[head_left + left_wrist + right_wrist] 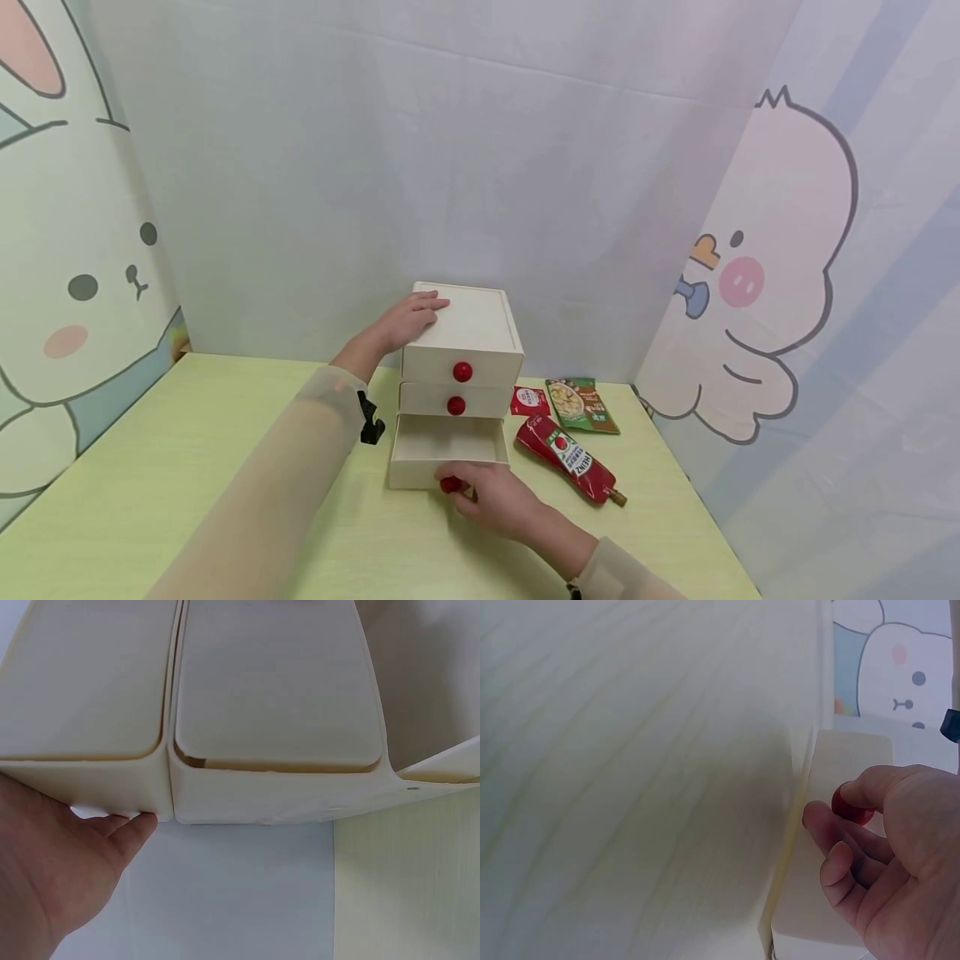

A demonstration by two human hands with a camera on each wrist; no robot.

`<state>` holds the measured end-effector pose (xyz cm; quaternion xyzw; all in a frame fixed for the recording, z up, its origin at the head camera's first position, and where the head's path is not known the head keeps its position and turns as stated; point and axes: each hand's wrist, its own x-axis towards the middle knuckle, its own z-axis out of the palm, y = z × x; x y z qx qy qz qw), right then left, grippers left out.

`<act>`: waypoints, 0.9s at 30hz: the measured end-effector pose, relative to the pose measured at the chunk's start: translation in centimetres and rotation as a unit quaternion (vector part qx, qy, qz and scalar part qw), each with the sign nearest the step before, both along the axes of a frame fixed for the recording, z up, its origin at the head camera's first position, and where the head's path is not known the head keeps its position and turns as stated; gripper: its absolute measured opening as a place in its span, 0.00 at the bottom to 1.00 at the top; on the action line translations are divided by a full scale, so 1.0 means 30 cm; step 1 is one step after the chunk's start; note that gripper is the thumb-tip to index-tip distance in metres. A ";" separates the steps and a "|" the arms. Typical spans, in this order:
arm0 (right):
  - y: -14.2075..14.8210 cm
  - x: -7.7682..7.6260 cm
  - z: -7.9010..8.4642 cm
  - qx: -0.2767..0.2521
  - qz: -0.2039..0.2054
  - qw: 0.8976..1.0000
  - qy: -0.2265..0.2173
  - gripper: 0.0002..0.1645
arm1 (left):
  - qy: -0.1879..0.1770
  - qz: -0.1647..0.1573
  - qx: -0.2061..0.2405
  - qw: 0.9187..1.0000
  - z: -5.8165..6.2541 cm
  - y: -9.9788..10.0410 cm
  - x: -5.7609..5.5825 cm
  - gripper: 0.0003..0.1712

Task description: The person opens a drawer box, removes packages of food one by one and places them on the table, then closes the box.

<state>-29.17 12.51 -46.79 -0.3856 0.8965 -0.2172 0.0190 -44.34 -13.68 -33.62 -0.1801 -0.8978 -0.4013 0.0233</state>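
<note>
A white three-drawer box (472, 321) with red round knobs stands on the table, its bottom drawer (420, 477) pulled out and its upper two closed. My left hand (407, 322) rests on the left part of the box's top, fingers extended; the left wrist view shows that hand (67, 859) against the box's side edge. With thumb and fingers, my right hand (498, 498) pinches the red knob (450, 484) of the bottom drawer. The right wrist view shows the same grip on the knob (853, 805). What I see of the drawer's inside is bare white.
Right of the box lie a red Heinz ketchup pouch (567, 460) with a capped spout, a green-brown food packet (582, 406) and a small red packet (529, 401). The yellow-green table (225, 433) meets cartoon-printed curtains (315, 183) at the back and sides.
</note>
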 end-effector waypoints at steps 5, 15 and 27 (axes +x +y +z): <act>-0.006 -0.012 -0.002 -0.005 -0.002 1.000 0.008 0.20 | -0.002 0.002 0.001 1.000 -0.001 0.000 0.001 0.33; -0.009 -0.032 -0.020 0.003 -0.013 1.000 0.017 0.19 | 0.002 -0.001 -0.005 1.000 -0.003 0.001 -0.005 0.33; -0.021 -0.043 -0.011 -0.001 -0.015 0.999 0.035 0.18 | 0.002 -0.003 -0.001 1.000 -0.005 0.001 -0.006 0.33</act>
